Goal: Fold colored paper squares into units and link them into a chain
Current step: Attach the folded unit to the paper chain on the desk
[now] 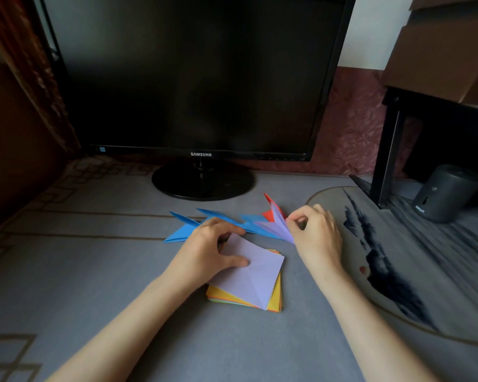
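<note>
A stack of coloured paper squares (275,300) lies on the grey desk mat in front of me, with a creased lavender square (255,274) on top, turned askew. My left hand (204,250) holds that lavender square at its far left corner, thumb on top and fingers curled round the edge. Behind the stack stretches a chain of folded units: blue points (181,231) on the left, a red unit (271,213) and a lavender unit (278,228) at its right end. My right hand (315,232) pinches the lavender unit between thumb and forefinger.
A black Samsung monitor (202,78) on a round stand (203,181) fills the back of the desk. A dark cylindrical device (444,193) stands at the far right beside a black frame leg (387,158). An ink-patterned round mat (398,271) lies to the right.
</note>
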